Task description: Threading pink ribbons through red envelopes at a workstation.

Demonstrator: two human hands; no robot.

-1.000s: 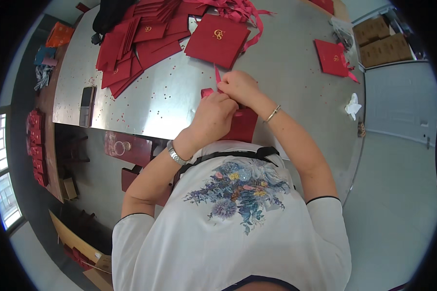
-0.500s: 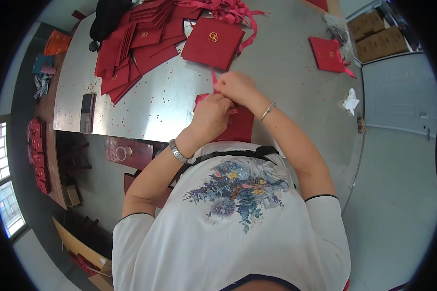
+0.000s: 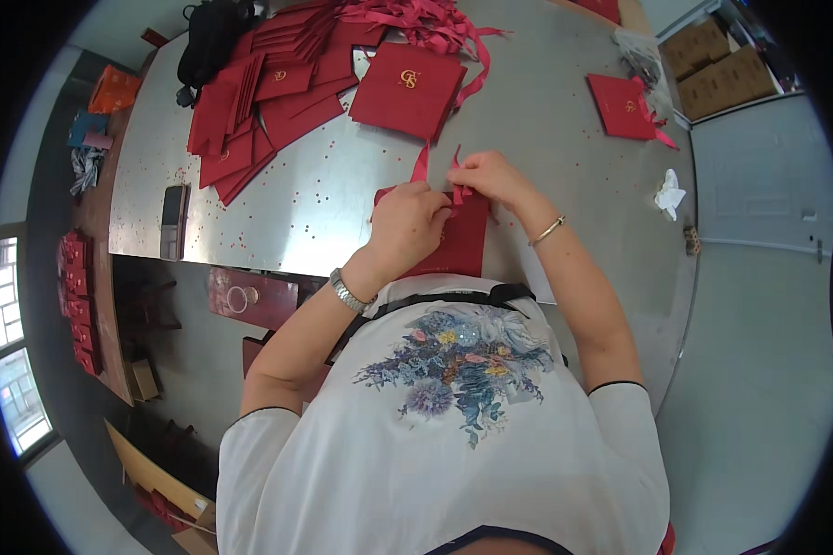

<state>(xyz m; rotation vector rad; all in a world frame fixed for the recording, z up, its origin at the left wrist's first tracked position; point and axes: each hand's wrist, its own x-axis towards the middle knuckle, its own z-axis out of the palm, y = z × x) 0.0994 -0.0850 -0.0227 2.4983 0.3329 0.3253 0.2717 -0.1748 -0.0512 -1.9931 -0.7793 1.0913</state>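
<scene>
A flat red gift bag (image 3: 465, 245) lies at the table edge against my body, partly covered by my hands. Pink-red ribbon (image 3: 421, 165) sticks up from behind my left hand (image 3: 404, 227), whose curled fingers close on ribbon at the bag's upper part. To the right, my right hand (image 3: 492, 178) pinches another length of the same ribbon between thumb and fingers, just above the bag's top edge. The exact grip of the left fingertips is hidden. Beyond both hands sits a neat stack of red bags (image 3: 405, 92) with a gold emblem.
Many loose red bags (image 3: 296, 79) spread at the far left, beside a heap of ribbons (image 3: 416, 23). A phone (image 3: 173, 222) lies near the table's left edge. At right are a ribboned bag (image 3: 620, 106) and a crumpled white tissue (image 3: 669, 192).
My right hand has moved right, away from my left hand, drawing ribbon with it. A ribbon end now stands above each hand. More of the bag shows between them.
</scene>
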